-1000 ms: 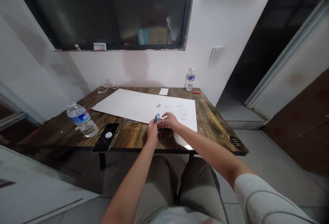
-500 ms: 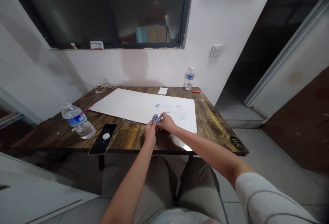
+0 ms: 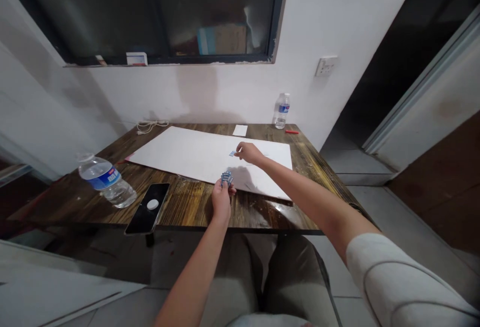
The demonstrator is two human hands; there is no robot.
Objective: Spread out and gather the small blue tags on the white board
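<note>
1. Since the earlier frame, my right hand (image 3: pixel 249 153) has moved away from my left and reached forward over the white board (image 3: pixel 180 154). My left hand (image 3: pixel 221 199) is over the front of the wooden tabletop (image 3: pixel 180 209), near the board's near edge.
2. My left fingers (image 3: pixel 219 189) are curled and pressed together, pinching a small blue-and-white piece (image 3: pixel 226 178) upright against the thumb. It is too small for me to tell exactly what it is.
3. My right fingers (image 3: pixel 240 148) are loosely spread and pointing forward and down. Their tips are just beside a small blue-printed piece (image 3: pixel 233 153) lying on the board, but I cannot tell if they touch it.
4. To the left of my hands, a plastic water bottle (image 3: pixel 107 181) lies on its side near a phone (image 3: pixel 147 208). At the far edge of the tabletop, I see an upright water bottle (image 3: pixel 282 111), a white card (image 3: pixel 240 130) and a red stick (image 3: pixel 291 131).
</note>
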